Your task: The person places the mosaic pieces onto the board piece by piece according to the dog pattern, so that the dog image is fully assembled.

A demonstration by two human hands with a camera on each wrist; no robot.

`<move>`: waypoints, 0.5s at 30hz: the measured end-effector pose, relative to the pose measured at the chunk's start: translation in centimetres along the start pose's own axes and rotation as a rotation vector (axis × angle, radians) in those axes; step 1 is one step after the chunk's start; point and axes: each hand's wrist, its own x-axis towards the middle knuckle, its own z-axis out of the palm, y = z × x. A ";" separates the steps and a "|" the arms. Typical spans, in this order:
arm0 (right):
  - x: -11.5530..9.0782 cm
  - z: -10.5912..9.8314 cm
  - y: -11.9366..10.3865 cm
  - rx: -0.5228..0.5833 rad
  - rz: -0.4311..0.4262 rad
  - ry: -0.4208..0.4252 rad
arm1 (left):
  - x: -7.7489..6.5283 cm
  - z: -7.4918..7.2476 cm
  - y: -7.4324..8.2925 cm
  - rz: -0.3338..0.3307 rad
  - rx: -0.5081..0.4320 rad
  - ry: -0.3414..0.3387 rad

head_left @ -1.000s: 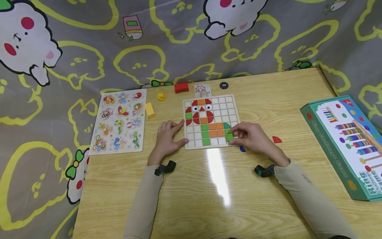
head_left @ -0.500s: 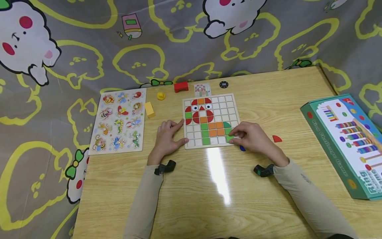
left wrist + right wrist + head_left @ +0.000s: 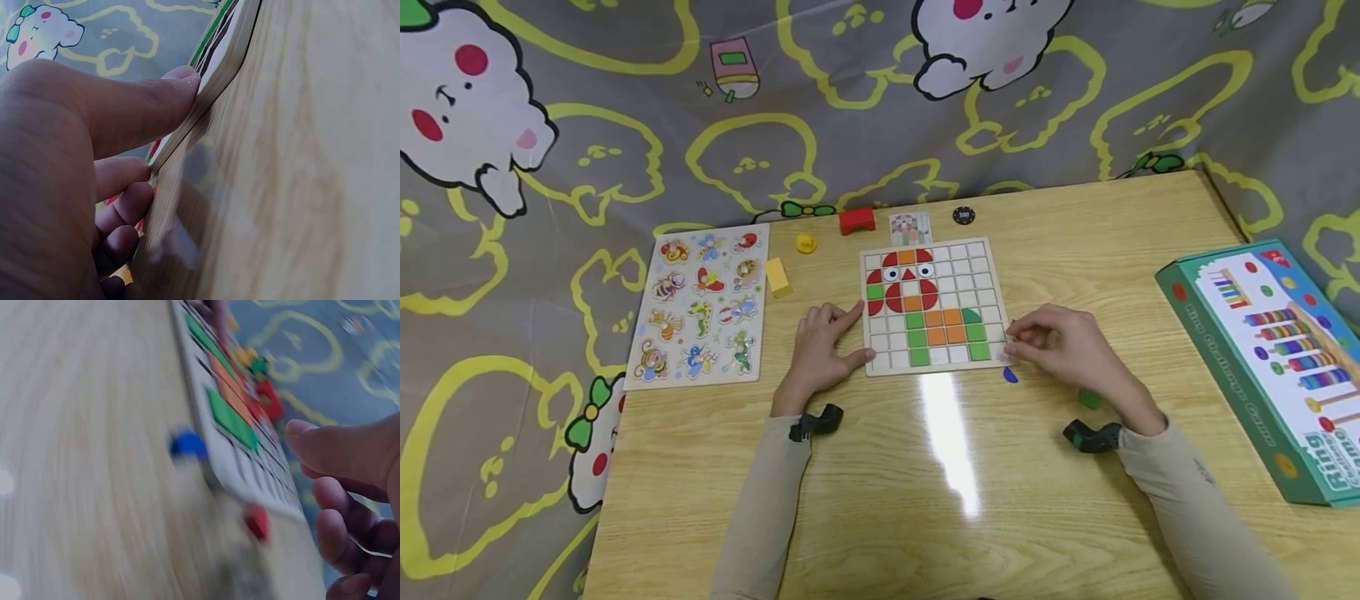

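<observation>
A wooden grid board point(image 3: 958, 281) bears red, orange and green tiles and two eye tiles. My left hand point(image 3: 822, 346) rests at its left side, thumb and index finger against the edge, as the left wrist view shows its thumb point(image 3: 150, 106) on the rim. My right hand point(image 3: 1063, 346) hovers just off the board's right edge, fingers loosely bent and holding nothing in the right wrist view. A green square tile point(image 3: 980, 351) lies in the bottom row. Close to the right hand are a blue piece point(image 3: 1011, 375), a green piece point(image 3: 1089, 399) and a red piece point(image 3: 257, 522).
An insect puzzle board point(image 3: 700, 308) lies on the left, beside a yellow block point(image 3: 778, 277). Behind the grid board are a yellow duck point(image 3: 806, 242), red block point(image 3: 857, 221), pattern card point(image 3: 910, 227) and black chip point(image 3: 964, 215). A game box point(image 3: 1270, 367) stands right.
My right hand has left the green square tile in the bottom row and moved right, off the board. The tile stays in its cell. The left hand keeps its place.
</observation>
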 end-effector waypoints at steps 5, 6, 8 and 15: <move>-3.2 -3.4 2.2 -0.080 0.104 0.040 | 0.0 0.2 -0.1 0.004 0.008 -0.004; -3.9 -3.9 2.7 -0.090 0.119 0.029 | 0.0 0.2 -0.1 0.005 0.009 -0.003; -5.1 -4.8 3.4 -0.098 0.143 0.004 | -0.1 0.2 -0.1 0.006 0.008 0.000; -7.8 -5.8 4.9 -0.112 0.180 -0.030 | -0.1 0.2 -0.2 0.013 0.003 0.005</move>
